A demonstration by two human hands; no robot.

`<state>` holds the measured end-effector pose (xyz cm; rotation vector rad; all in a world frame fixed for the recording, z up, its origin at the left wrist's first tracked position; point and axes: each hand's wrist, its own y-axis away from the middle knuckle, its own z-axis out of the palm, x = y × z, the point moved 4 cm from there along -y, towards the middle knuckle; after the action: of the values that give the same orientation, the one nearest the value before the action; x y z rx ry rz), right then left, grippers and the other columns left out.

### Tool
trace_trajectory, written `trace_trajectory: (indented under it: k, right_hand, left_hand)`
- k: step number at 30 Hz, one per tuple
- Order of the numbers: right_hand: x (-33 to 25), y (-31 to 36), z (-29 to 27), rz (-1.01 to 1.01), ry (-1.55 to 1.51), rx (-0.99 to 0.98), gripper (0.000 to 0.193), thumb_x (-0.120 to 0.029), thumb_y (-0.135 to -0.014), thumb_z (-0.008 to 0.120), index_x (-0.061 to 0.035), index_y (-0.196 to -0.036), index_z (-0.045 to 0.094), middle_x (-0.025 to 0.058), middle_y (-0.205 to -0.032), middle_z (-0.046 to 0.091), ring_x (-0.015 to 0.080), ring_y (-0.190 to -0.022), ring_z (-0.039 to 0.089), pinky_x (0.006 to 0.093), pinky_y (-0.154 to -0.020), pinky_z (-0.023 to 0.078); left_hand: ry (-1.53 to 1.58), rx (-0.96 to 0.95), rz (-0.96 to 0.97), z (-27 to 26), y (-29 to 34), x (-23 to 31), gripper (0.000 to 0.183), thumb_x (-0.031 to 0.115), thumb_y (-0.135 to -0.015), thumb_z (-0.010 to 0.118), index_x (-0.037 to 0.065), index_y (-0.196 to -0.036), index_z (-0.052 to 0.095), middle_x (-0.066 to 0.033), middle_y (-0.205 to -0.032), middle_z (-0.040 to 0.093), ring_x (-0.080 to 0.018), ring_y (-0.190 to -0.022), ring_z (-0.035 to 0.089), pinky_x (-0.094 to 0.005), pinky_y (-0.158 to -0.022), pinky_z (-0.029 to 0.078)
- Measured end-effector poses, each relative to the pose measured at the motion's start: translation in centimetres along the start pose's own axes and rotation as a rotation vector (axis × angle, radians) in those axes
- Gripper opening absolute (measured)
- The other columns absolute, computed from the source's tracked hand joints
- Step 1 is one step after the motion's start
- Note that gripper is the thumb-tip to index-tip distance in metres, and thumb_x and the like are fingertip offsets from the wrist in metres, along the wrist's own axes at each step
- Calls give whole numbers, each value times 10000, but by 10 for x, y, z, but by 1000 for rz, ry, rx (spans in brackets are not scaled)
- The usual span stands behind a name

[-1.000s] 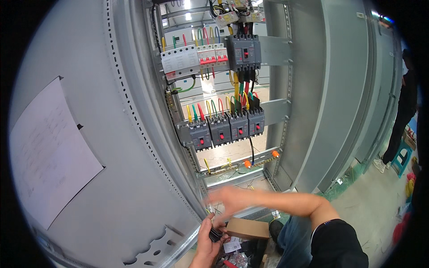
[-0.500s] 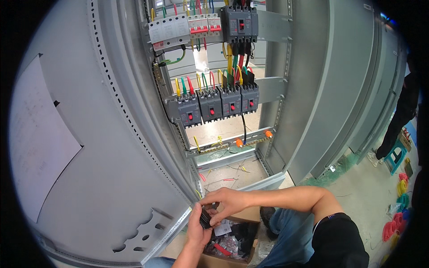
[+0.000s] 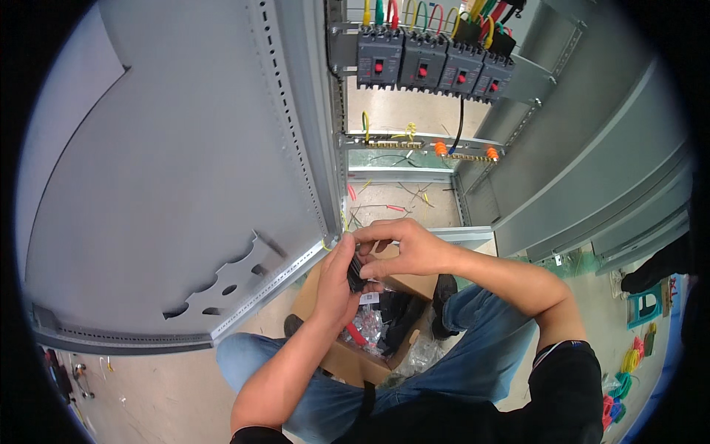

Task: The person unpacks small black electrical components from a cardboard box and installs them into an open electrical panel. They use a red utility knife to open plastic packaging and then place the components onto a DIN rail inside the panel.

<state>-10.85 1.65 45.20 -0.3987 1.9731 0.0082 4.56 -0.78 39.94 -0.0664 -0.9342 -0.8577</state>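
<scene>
My left hand (image 3: pixel 337 285) is closed around a small black ribbed piece (image 3: pixel 356 273), held upright above an open cardboard box (image 3: pixel 356 364). My right hand (image 3: pixel 407 250) comes over from the right, its fingers bent and pressed to the same piece near its top. Between the fingers, much of the piece is hidden, so its exact kind does not show. In the box lie clear plastic bags (image 3: pixel 367 323), black parts (image 3: pixel 399 309) and a red item (image 3: pixel 356 335).
Ahead stands an open grey metal cabinet with a row of circuit breakers (image 3: pixel 423 65) and, lower, a rail with orange insulators (image 3: pixel 441 149). Its large door panel (image 3: pixel 185 185) is on my left. Wire scraps (image 3: pixel 396 208) lie inside. Far right are coloured wire coils (image 3: pixel 631 360) and a teal stool (image 3: pixel 645 306).
My view has tilted downward, so the cabinet sits higher and more of my legs shows. Both hands stay on the black ribbed piece.
</scene>
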Motion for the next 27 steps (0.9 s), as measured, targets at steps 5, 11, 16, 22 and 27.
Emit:
trace_trajectory:
  k: [5, 11, 16, 22, 27]
  right_hand:
    - [6, -4, -6, 140, -210, -90, 459, -174, -913, 807, 6, -1320, 693, 85, -1070, 734, 123, -981, 674, 296, -891, 564]
    - [12, -2, -19, 249, -348, 22, 488, 13, -930, 618, 9, -1418, 621, 0, -966, 683, 46, -880, 607, 229, -809, 502]
    - [14, 1, -24, 217, -199, 155, 517, 19, -905, 608, 26, -1421, 608, -21, -879, 655, 27, -762, 581, 211, -713, 502]
    - [10, 1, -31, 171, -257, 230, 476, -12, -941, 644, 17, -1415, 614, -13, -886, 659, 39, -774, 590, 222, -707, 505]
    - [8, 1, -36, 223, -388, 262, 453, -108, -967, 723, -7, -1398, 631, 1, -961, 672, 66, -874, 618, 256, -773, 544]
  left_hand:
    - [39, -38, -12, 0, -1, 0, 524, 594, -1084, 451, 102, -1152, 619, -34, -934, 677, -165, -789, 686, -294, -644, 573]
    - [100, 22, -22, -2, -1, 7, 428, 478, -1081, 495, 98, -1229, 623, -54, -1011, 701, -182, -844, 709, -342, -661, 602]
    - [12, 131, 40, -5, -5, 12, 275, 306, -1033, 599, 85, -1192, 639, -51, -1020, 699, -159, -891, 697, -341, -660, 598]
    - [-72, 78, 73, -21, -12, 6, 168, 218, -979, 701, 85, -1072, 657, -31, -945, 661, -123, -869, 655, -326, -640, 575]
    - [57, 162, 88, -19, -9, 10, 138, 216, -988, 699, 84, -1012, 669, -27, -909, 651, -118, -839, 651, -320, -648, 571]
